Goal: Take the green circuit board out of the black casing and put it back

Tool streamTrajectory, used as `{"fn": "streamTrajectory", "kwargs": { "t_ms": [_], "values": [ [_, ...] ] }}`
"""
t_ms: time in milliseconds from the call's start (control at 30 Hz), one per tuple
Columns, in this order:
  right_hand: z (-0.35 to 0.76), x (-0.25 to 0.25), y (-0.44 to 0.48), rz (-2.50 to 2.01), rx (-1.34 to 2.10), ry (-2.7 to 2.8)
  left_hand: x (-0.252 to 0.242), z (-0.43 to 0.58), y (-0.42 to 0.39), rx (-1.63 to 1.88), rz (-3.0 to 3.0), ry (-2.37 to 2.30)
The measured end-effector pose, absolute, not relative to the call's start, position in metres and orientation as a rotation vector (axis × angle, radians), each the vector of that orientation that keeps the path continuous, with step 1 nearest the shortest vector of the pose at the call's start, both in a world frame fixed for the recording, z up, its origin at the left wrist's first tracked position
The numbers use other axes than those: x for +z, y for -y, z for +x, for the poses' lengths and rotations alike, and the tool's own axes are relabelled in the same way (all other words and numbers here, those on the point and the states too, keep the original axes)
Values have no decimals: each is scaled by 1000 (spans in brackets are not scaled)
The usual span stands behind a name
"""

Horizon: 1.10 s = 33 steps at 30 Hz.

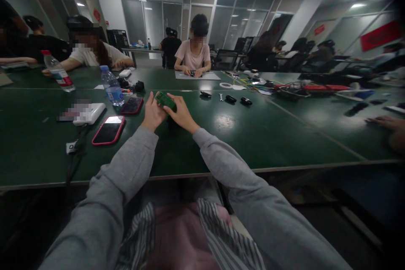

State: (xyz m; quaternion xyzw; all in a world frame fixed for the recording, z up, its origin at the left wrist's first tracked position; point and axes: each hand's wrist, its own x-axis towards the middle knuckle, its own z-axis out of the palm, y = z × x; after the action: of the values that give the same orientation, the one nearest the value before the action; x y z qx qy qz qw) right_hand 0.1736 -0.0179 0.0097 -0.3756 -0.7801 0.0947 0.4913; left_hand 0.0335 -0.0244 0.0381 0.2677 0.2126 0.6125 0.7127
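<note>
A small green circuit board is held up above the green table, tilted toward me. My left hand grips its left side, thumb and fingers closed around the edge. From the other side, my right hand has its thumb and fingers on the board's right end. Part of the board is hidden behind my fingers. Left of my hands lie a dark phone with a red edge and a nearer phone in a pink-red case.
A blue-capped water bottle, a red-capped bottle and a white box-shaped device with a cable stand on the left. Several small black objects and a wrench lie right of my hands. A co-worker sits opposite.
</note>
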Motion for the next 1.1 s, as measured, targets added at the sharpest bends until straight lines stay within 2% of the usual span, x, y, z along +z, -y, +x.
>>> {"fn": "streamTrajectory", "kwargs": {
  "t_ms": [200,400,467,600,900,1100],
  "values": [
    [170,8,0,-995,245,1815,47,40,31,1339,755,-360],
    [209,5,-11,-999,810,1589,46,34,34,1243,975,-404],
    [222,5,-8,-969,880,1585,43,26,30,1254,977,-445],
    [239,4,-2,-991,752,1715,36,9,20,1337,915,-501],
    [230,-5,18,-831,227,2207,17,2,8,1340,876,-596],
    [275,-5,12,-917,150,2332,12,3,3,1317,893,-616]
  ]
}}
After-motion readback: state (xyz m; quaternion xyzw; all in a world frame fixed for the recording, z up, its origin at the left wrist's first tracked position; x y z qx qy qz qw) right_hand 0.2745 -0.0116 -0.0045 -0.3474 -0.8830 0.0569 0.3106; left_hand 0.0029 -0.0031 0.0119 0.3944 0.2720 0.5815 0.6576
